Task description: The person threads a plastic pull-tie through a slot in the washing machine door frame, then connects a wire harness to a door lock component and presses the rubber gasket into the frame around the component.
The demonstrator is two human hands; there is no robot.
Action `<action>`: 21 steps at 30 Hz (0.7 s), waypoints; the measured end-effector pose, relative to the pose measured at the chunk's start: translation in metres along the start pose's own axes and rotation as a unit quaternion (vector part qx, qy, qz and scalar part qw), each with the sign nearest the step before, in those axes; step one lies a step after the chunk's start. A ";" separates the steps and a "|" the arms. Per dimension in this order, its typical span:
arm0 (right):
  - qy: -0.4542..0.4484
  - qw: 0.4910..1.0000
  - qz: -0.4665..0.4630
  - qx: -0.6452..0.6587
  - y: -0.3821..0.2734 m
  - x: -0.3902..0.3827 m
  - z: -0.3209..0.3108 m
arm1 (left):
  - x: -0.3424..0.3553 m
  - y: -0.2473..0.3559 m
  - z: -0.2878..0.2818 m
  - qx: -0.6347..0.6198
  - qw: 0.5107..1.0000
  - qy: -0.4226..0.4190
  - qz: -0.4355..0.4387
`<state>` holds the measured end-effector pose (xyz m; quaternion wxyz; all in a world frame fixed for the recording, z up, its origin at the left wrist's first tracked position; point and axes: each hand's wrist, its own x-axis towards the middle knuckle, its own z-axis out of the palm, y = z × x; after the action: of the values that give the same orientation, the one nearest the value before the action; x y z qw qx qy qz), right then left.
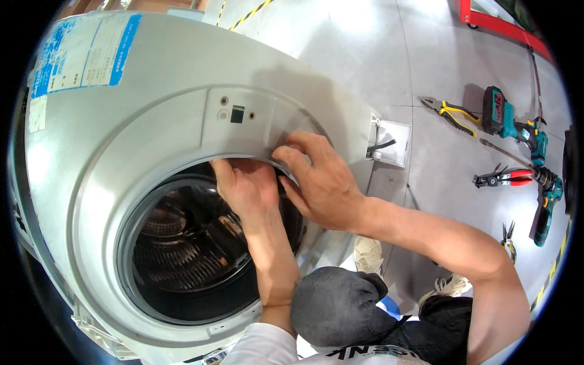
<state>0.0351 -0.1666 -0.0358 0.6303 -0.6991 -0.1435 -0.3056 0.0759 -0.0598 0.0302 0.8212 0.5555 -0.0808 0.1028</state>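
A light grey front-loading washing machine (pixel 164 73) fills the left side, its round door opening uncovered and the metal drum (pixel 182 234) showing inside. At the top right of the opening's rim (pixel 129 228), my left hand (pixel 252 182) reaches in palm up. Its thumb presses at the rim and its other fingertips are hidden behind the edge. Close beside it, my right hand (pixel 325 179) curls over the same rim, fingers on the front panel and thumb inside the opening. What lies between the fingers of either hand is hidden.
A small white flap (pixel 392 145) stands open at the machine's corner. On the floor at right lie yellow-black pliers (pixel 453 114), two teal power drills (pixel 517 128), a red-handled tool (pixel 505 178) and small pliers (pixel 509 240). A red frame (pixel 505 27) stands farther back.
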 end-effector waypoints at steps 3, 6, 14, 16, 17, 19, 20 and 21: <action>0.001 1.000 0.001 0.000 0.002 0.000 0.001 | -0.003 0.005 -0.008 -0.024 0.998 -0.063 -0.006; -0.002 1.000 0.007 0.001 0.004 -0.001 0.002 | -0.006 0.009 -0.010 -0.074 0.995 -0.072 -0.014; 0.008 1.000 0.008 0.011 0.004 0.002 0.003 | -0.007 0.010 -0.009 -0.098 0.991 -0.094 -0.015; 0.004 1.000 0.010 0.008 0.004 0.001 0.001 | -0.008 0.007 -0.005 -0.066 0.997 -0.046 0.004; 0.005 1.000 0.007 0.007 0.004 0.001 0.001 | -0.007 0.005 -0.004 -0.050 0.998 -0.021 0.012; 0.007 1.000 0.002 0.004 0.004 0.000 0.003 | -0.005 0.004 -0.006 -0.037 0.999 -0.024 0.002; 0.008 1.000 0.005 0.008 0.005 0.000 0.003 | -0.005 0.004 -0.006 -0.031 0.999 -0.024 -0.003; 0.010 1.000 0.008 0.012 0.005 0.000 0.004 | -0.003 0.001 -0.005 -0.009 1.000 -0.003 0.000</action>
<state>0.0395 -0.1635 -0.0397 0.6423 -0.6897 -0.1356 -0.3057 0.0730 -0.0549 0.0285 0.8259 0.5484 -0.0844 0.1006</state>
